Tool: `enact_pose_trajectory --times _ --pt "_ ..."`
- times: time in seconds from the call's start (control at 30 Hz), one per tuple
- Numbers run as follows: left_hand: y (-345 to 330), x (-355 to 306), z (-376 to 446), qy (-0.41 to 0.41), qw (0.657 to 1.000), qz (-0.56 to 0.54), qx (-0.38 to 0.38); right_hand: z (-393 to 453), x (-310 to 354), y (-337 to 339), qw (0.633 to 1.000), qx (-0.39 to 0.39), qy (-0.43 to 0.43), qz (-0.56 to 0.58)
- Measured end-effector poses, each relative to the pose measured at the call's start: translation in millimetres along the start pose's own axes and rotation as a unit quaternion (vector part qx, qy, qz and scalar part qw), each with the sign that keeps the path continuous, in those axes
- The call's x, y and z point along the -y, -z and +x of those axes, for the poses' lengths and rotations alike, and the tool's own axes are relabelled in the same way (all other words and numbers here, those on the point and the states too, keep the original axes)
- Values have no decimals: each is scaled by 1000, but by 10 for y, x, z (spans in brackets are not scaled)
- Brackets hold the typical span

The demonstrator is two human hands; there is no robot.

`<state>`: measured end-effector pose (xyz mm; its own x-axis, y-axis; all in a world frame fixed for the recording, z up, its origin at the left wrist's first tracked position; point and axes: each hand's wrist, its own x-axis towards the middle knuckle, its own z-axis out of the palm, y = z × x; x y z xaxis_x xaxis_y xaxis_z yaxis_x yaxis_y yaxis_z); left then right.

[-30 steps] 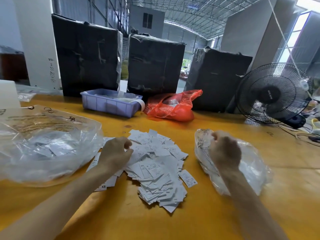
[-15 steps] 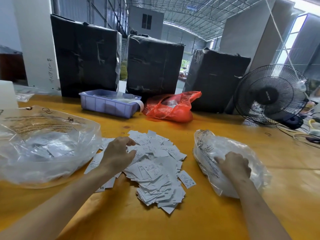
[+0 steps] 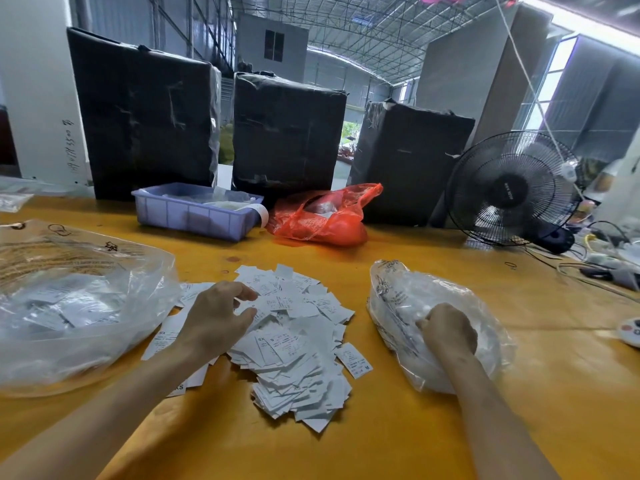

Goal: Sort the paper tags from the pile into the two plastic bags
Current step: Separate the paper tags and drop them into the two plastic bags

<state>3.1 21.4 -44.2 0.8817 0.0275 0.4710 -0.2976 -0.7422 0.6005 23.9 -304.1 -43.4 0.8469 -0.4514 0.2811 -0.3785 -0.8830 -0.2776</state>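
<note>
A loose pile of white paper tags (image 3: 294, 358) lies in the middle of the yellow table (image 3: 381, 445). My left hand (image 3: 214, 317) rests on the pile's left side, fingers and thumb spread over the tags. A large clear plastic bag (image 3: 69, 306) with tags inside lies to the left of the pile. To the right lies a smaller clear plastic bag (image 3: 415, 289), also with tags in it. My right hand (image 3: 446, 330) sits at that bag's near side, fingers curled into the plastic; what lies under the fingers is hidden.
A purple tray (image 3: 194, 216) and a red plastic bag (image 3: 322, 223) sit behind the pile, in front of three black wrapped boxes (image 3: 145, 116). A black fan (image 3: 512, 188) and cables (image 3: 606, 265) occupy the far right. A small white device (image 3: 630, 330) lies at the right edge.
My right hand dropped from the top of the right bag to its near side. My left hand uncurled from a fist and spread over the pile.
</note>
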Motion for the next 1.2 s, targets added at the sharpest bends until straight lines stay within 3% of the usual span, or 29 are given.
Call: enact_pose_trajectory --times 0.2,0.37,0.5,0.67,0.73,0.8,0.87,0.97,1.0,1.07,1.13,1.2 --pt "-12 2 -2 -9 1000 -1 3 -1 5 -13 998 -43 27 29" --pt "-2 -20 -3 -14 1000 -4 -1 65 52 60 960 -119 7 254" --pt "1 -37 -1 -16 1000 -10 -4 50 82 85 909 -108 -32 402" --pt "13 -54 -13 -17 1000 -15 -2 35 35 28 958 -45 15 284" --pt "26 -67 -18 -18 1000 -12 -4 37 45 31 953 -22 25 302" --pt "40 -79 -22 -20 1000 -10 -2 -3 90 103 920 -33 21 391" --pt "45 -103 -30 -21 1000 -13 1 -52 164 203 852 -20 7 523" --pt "44 -166 -31 -20 998 -55 3 -218 406 354 705 108 0 701" --pt "51 -205 -32 -11 996 -92 11 -296 518 379 671 168 7 722" --pt "83 -313 -38 37 973 -220 62 -469 750 388 644 266 34 716" --pt "126 -413 -43 94 925 -344 135 -650 949 362 644 321 62 692" --pt "150 -453 -45 126 891 -394 185 -804 1074 319 653 343 94 668"
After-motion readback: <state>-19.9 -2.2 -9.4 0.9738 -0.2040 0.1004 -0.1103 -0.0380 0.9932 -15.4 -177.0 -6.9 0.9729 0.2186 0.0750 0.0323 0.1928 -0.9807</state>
